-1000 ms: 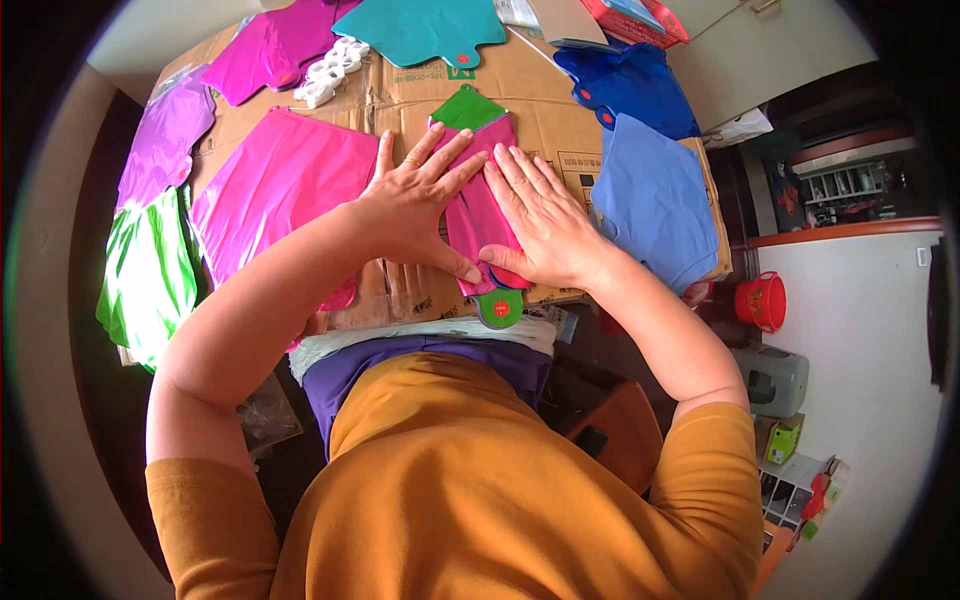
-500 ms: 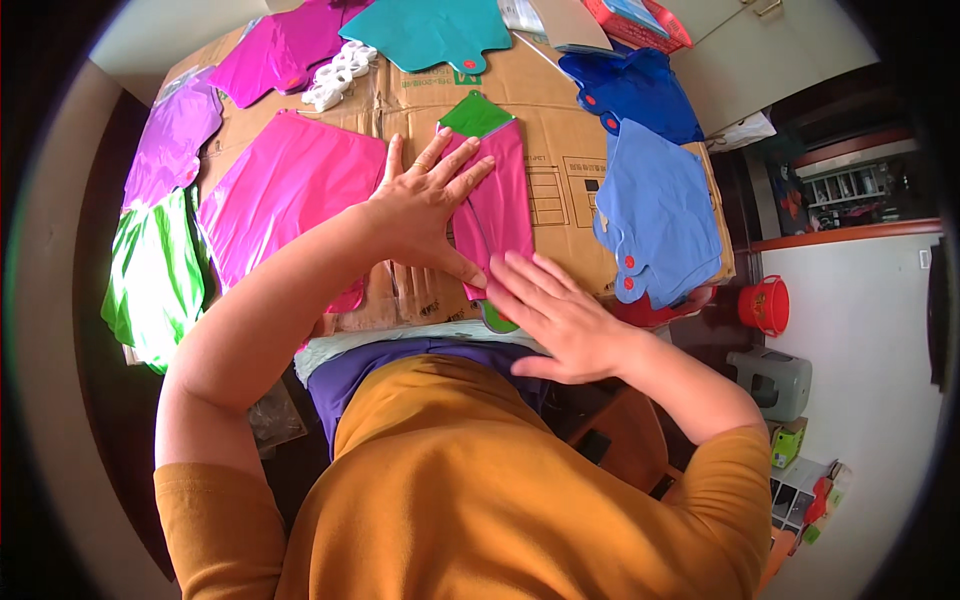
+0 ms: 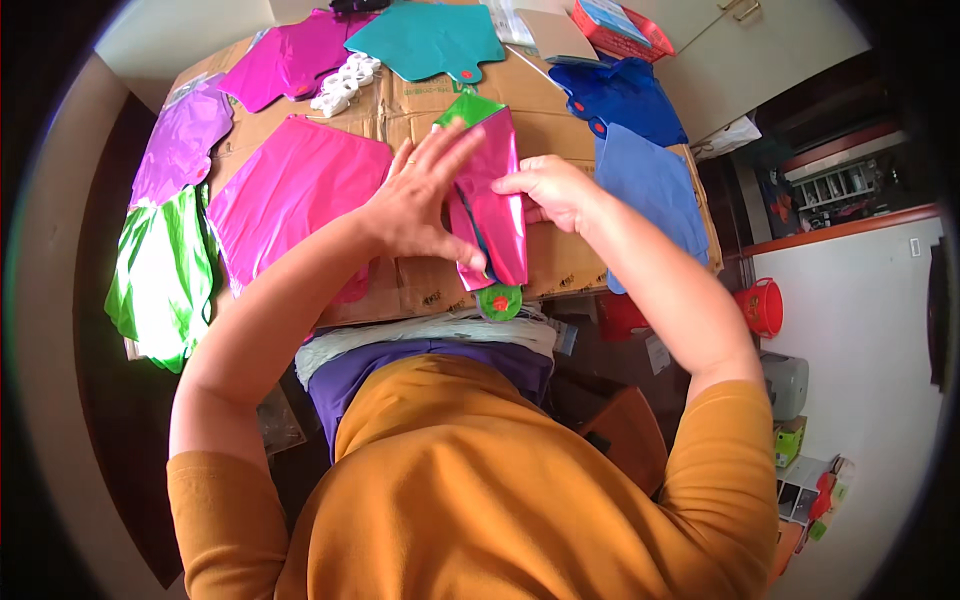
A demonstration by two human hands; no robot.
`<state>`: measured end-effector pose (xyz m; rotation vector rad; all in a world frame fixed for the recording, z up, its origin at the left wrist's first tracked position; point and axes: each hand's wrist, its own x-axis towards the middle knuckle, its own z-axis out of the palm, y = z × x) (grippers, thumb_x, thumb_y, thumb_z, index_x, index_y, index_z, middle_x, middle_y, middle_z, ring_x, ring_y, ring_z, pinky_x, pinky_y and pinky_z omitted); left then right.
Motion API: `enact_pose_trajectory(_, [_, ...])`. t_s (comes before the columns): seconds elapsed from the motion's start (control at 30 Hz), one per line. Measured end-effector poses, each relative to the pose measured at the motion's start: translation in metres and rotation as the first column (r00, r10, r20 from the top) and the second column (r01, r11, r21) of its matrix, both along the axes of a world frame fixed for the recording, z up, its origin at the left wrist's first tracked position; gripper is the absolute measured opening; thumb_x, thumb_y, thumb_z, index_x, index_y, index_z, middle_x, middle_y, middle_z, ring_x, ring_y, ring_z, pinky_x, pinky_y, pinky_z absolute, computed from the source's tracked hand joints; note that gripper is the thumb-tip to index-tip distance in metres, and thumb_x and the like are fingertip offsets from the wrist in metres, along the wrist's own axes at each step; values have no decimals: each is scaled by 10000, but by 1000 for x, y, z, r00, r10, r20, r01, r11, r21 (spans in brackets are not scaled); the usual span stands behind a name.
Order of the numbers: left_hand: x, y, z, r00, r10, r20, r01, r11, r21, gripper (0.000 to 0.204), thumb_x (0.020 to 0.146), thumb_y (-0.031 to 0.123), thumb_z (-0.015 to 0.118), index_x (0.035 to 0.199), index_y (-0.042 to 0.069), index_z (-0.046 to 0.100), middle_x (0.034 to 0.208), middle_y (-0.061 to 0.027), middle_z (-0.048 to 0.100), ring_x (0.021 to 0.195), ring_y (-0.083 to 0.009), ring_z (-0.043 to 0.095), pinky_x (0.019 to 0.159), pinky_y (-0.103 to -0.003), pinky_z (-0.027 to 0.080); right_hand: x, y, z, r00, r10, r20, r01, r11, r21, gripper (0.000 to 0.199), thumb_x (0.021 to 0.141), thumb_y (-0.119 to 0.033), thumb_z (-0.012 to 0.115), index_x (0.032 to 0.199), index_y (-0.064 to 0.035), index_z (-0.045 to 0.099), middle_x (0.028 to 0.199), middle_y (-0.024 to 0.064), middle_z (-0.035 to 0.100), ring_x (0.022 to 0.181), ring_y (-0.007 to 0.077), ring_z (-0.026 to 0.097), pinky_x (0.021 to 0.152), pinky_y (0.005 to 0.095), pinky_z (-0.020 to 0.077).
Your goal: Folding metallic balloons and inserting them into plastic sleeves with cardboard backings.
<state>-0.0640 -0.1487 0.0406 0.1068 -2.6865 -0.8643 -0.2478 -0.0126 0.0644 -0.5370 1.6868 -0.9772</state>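
Observation:
A shiny pink sheet (image 3: pixel 505 232) with green ends lies folded into a narrow strip on the cardboard in front of me. Its near green tab (image 3: pixel 499 302) carries a red round snap. My left hand (image 3: pixel 415 200) is over the strip's left side with fingers spread and slightly blurred, its thumb near the lower end. At the strip's right edge my right hand (image 3: pixel 560 195) pinches the pink layer between thumb and fingers; that edge is raised a little off the cardboard. A larger pink sheet (image 3: pixel 290 195) is spread out left of my left hand.
The cardboard (image 3: pixel 560 145) covers the table. Around it lie teal (image 3: pixel 430 42), magenta (image 3: pixel 285 60), lilac (image 3: pixel 182 140), bright green (image 3: pixel 160 275), dark blue (image 3: pixel 630 100) and light blue (image 3: pixel 655 190) sheets. White rings (image 3: pixel 345 85) and a red basket (image 3: pixel 650 35) sit at the back.
My right hand has moved up and away from the strip's lower end to its right edge and taken hold there. That edge has lifted. My left hand stays over the strip, its fingers raised slightly.

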Motion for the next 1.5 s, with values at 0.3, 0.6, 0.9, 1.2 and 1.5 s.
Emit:
enact_pose_trajectory(0.3, [14,38,34,993,-4,120,-112,320,941,243,891,151,685,1087,8,666,954,-19,697,839,-79,621,798,-265,516,56,51,29,994,-101,-50,63,866,-497,152,885,-119,661,957,9,701,877,24,703,775,53,612,724,223,498])
enact_pose_trajectory(0.6, [32,52,69,990,-80,118,-71,438,896,210,887,75,672,1080,-11,672,964,-28,698,859,-75,619,812,-264,515,76,84,32,977,-48,206,155,826,-542,166,907,-87,629,1042,-1,672,955,39,697,820,73,626,762,233,502])
enact_pose_trajectory(0.9, [34,63,45,991,-80,106,-86,215,973,234,879,31,655,1111,0,650,976,-34,691,829,-84,630,762,-253,518,72,84,17,976,-111,185,189,852,-488,135,884,-94,643,988,-12,670,902,39,689,773,77,626,714,226,503])
enact_pose_trajectory(1.2, [-4,49,5,969,198,150,-138,-73,988,252,899,42,626,1138,-12,569,982,-101,674,808,-180,681,685,-343,601,42,45,0,966,-91,242,173,923,-343,264,834,-16,648,1081,44,578,965,108,660,821,155,655,745,286,545])
enact_pose_trajectory(1.5, [16,72,8,915,240,325,-392,334,857,672,819,-23,655,1401,-31,318,819,-100,675,713,-138,664,617,-253,549,44,49,7,849,27,-527,-65,996,-54,632,859,-238,714,1306,90,410,997,146,660,885,189,661,816,296,524])
